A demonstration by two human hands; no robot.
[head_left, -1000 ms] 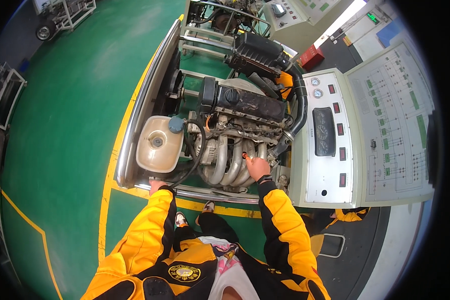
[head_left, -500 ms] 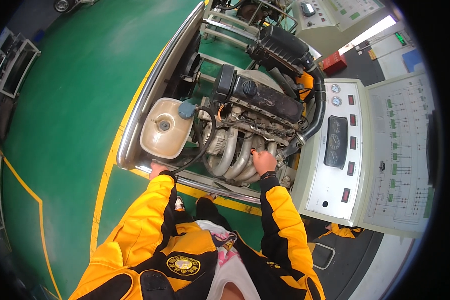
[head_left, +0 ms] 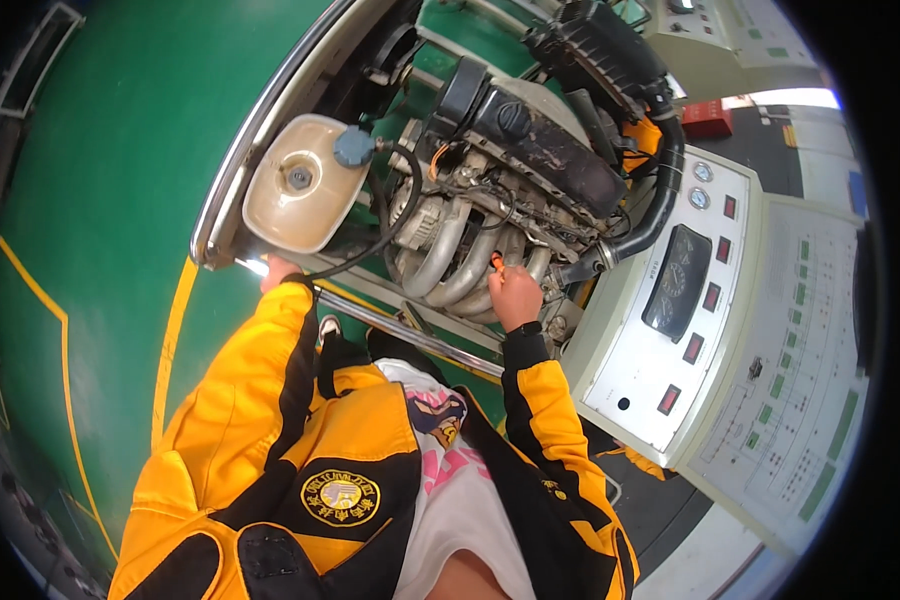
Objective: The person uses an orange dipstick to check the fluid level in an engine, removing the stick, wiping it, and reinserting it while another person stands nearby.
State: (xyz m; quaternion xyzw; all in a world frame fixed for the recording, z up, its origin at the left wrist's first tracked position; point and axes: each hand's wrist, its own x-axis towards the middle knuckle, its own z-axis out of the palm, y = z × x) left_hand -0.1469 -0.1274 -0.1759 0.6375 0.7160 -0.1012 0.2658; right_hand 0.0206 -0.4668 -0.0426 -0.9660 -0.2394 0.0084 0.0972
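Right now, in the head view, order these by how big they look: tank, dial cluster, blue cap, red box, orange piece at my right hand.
Largest to smallest:
1. Tank
2. Dial cluster
3. Blue cap and red box: too alike to rank
4. Orange piece, as far as it shows

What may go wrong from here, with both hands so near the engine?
The orange item in the right hand might slip down between the curved metal pipes. The left hand, at the metal rail, is close to the black hose and could snag it.
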